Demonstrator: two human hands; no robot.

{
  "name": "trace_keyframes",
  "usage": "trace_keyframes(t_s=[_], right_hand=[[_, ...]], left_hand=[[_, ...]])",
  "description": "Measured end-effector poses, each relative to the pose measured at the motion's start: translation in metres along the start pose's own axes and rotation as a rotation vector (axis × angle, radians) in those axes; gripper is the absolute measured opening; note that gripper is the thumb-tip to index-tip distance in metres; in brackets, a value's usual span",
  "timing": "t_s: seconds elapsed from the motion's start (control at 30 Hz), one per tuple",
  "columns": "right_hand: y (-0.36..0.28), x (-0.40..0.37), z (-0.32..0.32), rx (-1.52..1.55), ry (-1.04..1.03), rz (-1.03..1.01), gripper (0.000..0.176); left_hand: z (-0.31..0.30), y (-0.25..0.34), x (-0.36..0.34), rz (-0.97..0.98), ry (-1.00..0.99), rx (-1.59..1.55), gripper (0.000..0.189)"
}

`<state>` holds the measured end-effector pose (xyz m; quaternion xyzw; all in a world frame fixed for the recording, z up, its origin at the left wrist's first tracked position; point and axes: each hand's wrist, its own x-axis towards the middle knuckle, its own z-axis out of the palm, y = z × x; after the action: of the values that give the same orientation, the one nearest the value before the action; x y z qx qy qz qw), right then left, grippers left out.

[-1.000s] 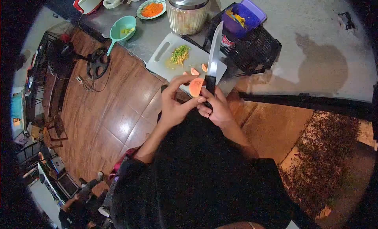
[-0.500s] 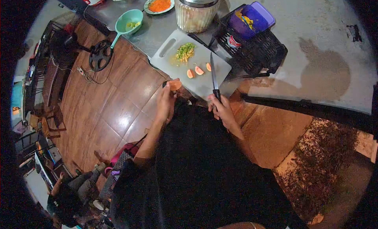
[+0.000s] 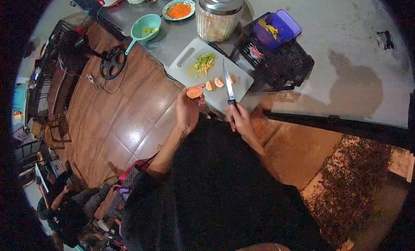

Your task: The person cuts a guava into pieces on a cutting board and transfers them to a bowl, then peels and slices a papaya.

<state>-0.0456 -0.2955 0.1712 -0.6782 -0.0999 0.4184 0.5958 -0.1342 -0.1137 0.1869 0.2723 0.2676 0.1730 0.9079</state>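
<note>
My left hand [image 3: 188,110] is closed around a tomato half [image 3: 194,92], whose pale orange-red cut face shows, just off the near left edge of the white cutting board [image 3: 183,68]. In my right hand [image 3: 242,123] is the black handle of a kitchen knife [image 3: 229,83]; its blade points away from me over the board. Left of the blade lie two tomato wedges [image 3: 219,83], and a third is partly hidden behind it. Farther back on the board sits a small heap of chopped green and yellowish bits [image 3: 205,62].
Behind the board stands a ribbed jar [image 3: 218,24] with a metal lid. A green strainer [image 3: 145,28] and a plate of shredded orange food [image 3: 179,10] are at the left. On the right, a purple container [image 3: 276,30] rests on a black crate [image 3: 287,63]. A person [image 3: 71,210] is at lower left.
The tomato half has turned so its cut face shows more, and my left hand has shifted slightly right. The knife has moved a little left, its blade now partly covering the rightmost wedge.
</note>
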Motion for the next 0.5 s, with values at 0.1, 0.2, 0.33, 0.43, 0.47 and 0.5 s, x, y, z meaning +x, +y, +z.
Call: trace_keyframes(t_s=[0.1, 0.2, 0.33, 0.43, 0.47, 0.5], right_hand=[[-0.017, -0.004, 0.002, -0.046, 0.015, -0.084, 0.032], [-0.043, -0.011, 0.015, -0.088, 0.095, -0.226, 0.03], [-0.085, -0.028, 0.03, -0.108, 0.058, -0.337, 0.025], [-0.105, -0.033, 0.036, -0.416, 0.095, -0.605, 0.019], [-0.114, -0.037, 0.038, -0.416, 0.094, -0.614, 0.019], [-0.124, -0.042, 0.042, -0.425, 0.086, -0.589, 0.022]], left_hand=[[-0.005, -0.002, 0.007, 0.041, -0.077, -0.028, 0.053], [0.02, 0.014, 0.003, 0.079, -0.1, -0.025, 0.055], [0.054, 0.023, 0.001, 0.216, -0.036, 0.047, 0.056], [0.078, 0.033, -0.01, 0.32, -0.037, 0.069, 0.055], [0.083, 0.035, -0.013, 0.353, -0.057, 0.033, 0.053], [0.087, 0.037, -0.016, 0.384, -0.077, -0.003, 0.052]])
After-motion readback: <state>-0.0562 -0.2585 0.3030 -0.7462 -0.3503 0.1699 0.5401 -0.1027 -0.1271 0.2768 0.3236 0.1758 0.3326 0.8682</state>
